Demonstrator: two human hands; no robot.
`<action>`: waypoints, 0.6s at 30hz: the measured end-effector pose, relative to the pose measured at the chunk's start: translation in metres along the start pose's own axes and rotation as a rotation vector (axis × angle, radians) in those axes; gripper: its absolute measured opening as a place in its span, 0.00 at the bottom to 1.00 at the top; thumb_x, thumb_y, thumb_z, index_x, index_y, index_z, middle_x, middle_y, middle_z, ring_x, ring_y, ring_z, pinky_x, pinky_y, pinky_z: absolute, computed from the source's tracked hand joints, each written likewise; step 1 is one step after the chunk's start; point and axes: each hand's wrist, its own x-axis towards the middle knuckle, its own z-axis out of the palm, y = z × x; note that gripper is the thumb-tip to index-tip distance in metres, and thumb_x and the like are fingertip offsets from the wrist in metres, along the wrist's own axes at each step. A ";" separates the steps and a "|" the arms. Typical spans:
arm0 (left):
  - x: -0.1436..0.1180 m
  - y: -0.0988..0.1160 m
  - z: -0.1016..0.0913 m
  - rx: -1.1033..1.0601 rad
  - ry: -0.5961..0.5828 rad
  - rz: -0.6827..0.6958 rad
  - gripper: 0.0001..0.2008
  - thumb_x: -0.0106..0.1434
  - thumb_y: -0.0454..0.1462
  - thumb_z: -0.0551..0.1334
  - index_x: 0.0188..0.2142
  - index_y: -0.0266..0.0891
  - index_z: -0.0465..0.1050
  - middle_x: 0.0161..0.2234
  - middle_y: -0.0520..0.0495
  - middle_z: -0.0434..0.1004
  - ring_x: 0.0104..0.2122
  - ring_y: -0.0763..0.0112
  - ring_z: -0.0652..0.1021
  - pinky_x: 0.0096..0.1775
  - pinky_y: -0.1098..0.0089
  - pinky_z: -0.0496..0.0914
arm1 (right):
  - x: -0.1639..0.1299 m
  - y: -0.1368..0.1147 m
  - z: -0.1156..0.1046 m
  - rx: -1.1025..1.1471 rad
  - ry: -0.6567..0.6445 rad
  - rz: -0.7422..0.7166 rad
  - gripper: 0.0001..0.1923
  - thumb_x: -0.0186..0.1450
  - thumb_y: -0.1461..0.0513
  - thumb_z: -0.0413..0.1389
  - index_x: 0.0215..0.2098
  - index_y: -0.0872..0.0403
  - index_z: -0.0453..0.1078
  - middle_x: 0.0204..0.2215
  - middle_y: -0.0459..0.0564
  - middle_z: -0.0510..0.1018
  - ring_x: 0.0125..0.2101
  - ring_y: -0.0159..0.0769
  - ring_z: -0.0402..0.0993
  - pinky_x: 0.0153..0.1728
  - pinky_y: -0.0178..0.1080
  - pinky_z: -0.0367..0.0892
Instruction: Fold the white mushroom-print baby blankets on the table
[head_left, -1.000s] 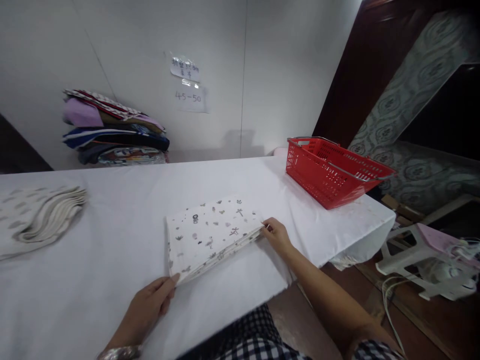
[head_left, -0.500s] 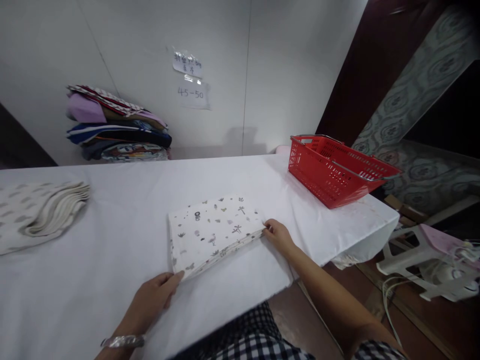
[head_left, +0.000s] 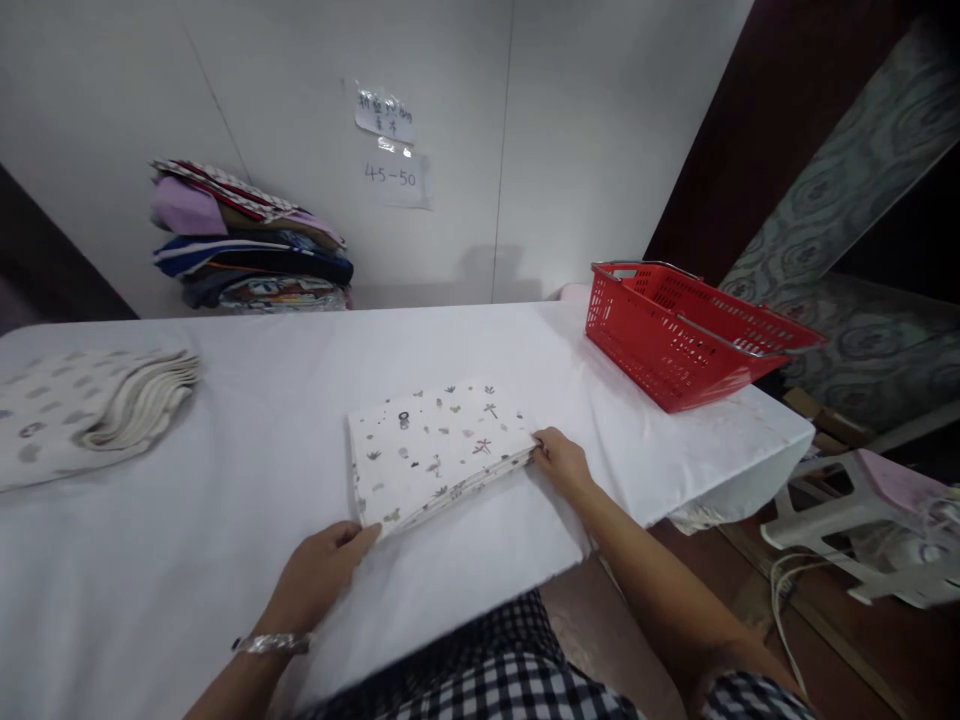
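A folded white cloth (head_left: 442, 450) printed with small grey palms, birds and leaves lies on the white-covered table (head_left: 480, 560) in front of me. My left hand (head_left: 330, 565) pinches its near left corner, the thumb on top. At the near right corner my right hand (head_left: 562, 460) grips the stacked edges between thumb and fingers. Several layers show along the near edge between both hands. The fingertips under the cloth are hidden.
Another folded patterned cloth (head_left: 97, 415) lies at the table's left. A red basket (head_left: 667, 345) stands at the right end. Behind the table's far left edge rises a pile of folded fabrics (head_left: 251, 240). A white stool (head_left: 847, 510) and cables are on the floor at right.
The whole view has shifted slightly, so everything appears a little farther right and higher. Both hands keep their hold on the same corners of the folded cloth.
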 end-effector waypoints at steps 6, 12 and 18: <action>0.002 -0.004 0.003 0.007 0.029 0.029 0.18 0.52 0.52 0.55 0.20 0.40 0.69 0.14 0.51 0.67 0.24 0.64 0.71 0.30 0.69 0.60 | -0.002 0.003 -0.001 0.029 -0.023 -0.022 0.14 0.60 0.64 0.48 0.43 0.52 0.67 0.39 0.49 0.72 0.38 0.36 0.68 0.37 0.36 0.61; 0.002 -0.004 0.003 0.009 0.035 0.024 0.20 0.53 0.53 0.53 0.23 0.40 0.69 0.16 0.51 0.69 0.23 0.63 0.71 0.30 0.67 0.60 | -0.001 0.003 -0.006 0.191 -0.048 0.094 0.16 0.56 0.63 0.50 0.43 0.51 0.69 0.35 0.47 0.75 0.34 0.35 0.69 0.36 0.36 0.62; 0.001 -0.009 0.007 -0.079 0.133 0.009 0.26 0.49 0.54 0.56 0.40 0.38 0.66 0.34 0.46 0.76 0.24 0.65 0.74 0.32 0.66 0.65 | 0.013 -0.002 -0.020 0.566 -0.181 0.383 0.15 0.57 0.54 0.53 0.34 0.55 0.72 0.23 0.48 0.75 0.23 0.33 0.69 0.23 0.33 0.60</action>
